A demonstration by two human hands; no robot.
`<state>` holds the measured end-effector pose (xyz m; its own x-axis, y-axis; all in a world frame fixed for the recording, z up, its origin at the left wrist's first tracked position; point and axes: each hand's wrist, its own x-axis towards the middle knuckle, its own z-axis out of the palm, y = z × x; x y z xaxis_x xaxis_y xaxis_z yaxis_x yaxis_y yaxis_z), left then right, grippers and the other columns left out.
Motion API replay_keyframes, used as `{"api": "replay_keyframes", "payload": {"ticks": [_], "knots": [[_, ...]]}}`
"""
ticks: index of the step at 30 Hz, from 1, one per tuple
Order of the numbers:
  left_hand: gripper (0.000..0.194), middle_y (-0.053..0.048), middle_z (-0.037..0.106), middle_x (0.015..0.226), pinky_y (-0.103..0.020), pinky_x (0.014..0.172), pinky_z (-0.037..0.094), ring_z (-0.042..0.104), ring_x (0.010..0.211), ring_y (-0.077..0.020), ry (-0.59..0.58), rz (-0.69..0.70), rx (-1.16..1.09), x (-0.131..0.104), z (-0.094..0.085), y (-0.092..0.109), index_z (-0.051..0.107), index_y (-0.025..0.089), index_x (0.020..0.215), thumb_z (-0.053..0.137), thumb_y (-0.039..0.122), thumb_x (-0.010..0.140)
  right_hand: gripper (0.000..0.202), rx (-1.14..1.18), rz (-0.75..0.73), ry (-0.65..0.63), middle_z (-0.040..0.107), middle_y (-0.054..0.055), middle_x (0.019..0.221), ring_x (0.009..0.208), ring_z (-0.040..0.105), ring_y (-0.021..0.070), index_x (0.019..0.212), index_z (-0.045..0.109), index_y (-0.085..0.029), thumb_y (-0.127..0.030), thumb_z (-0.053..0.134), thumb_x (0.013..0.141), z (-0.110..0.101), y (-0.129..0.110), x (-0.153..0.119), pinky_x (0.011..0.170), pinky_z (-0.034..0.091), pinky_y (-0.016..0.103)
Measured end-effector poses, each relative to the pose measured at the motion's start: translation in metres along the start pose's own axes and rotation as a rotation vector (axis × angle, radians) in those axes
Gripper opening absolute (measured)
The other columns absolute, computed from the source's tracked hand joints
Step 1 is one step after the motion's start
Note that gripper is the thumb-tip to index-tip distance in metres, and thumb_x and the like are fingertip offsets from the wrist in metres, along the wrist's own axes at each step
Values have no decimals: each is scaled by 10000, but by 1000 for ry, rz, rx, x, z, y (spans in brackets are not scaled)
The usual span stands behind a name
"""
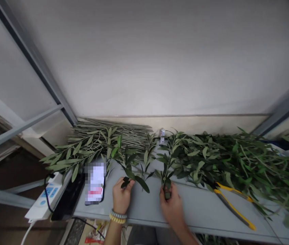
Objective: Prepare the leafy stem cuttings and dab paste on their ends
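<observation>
My left hand [122, 194], with beaded bands at the wrist, pinches a small leafy green sprig [136, 178] over the front of the grey table. To its right, my right hand [171, 200] is closed around the lower end of an upright leafy branch [168, 158]. The two hands are apart. Pliers with yellow and black handles [235, 211] lie to the right of my right hand, their jaws partly under leaves.
A phone [95, 183] and a white power strip [45, 197] are at the left. Bare stems [119, 131] lie at the back left, and a large heap of leafy branches [226, 160] covers the right. The grey table [144, 211] has metal frame posts at both sides.
</observation>
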<state>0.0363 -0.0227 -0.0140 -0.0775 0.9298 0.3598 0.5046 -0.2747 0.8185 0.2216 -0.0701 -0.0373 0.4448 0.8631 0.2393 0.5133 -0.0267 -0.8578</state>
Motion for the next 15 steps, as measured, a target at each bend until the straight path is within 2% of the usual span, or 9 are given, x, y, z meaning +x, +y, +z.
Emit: {"api": "replay_keyframes", "payload": {"ticks": [8, 12, 15], "knots": [[216, -52, 684, 725, -282, 625, 493, 638, 689, -184, 18, -2, 36, 4, -4, -9, 695, 172, 743, 568, 341, 792, 258, -11, 14, 11, 649, 48, 652, 549, 620, 189, 937, 497, -170, -381, 455, 794, -1, 3, -1, 501, 477, 255], [255, -67, 643, 699, -314, 617, 473, 603, 655, -200, 122, -2, 317, 20, -15, -11, 702, 163, 736, 536, 343, 805, 267, -5, 41, 7, 659, 51, 653, 547, 627, 195, 936, 499, -171, -392, 459, 792, 1, 4, 0, 498, 479, 260], [269, -125, 617, 806, -375, 736, 467, 584, 800, -250, 269, 6, 563, 42, -24, -12, 711, 144, 674, 566, 348, 775, 266, 3, 36, 19, 659, 54, 656, 539, 625, 194, 926, 497, -172, -398, 459, 791, 2, 6, 0, 492, 477, 261]]}}
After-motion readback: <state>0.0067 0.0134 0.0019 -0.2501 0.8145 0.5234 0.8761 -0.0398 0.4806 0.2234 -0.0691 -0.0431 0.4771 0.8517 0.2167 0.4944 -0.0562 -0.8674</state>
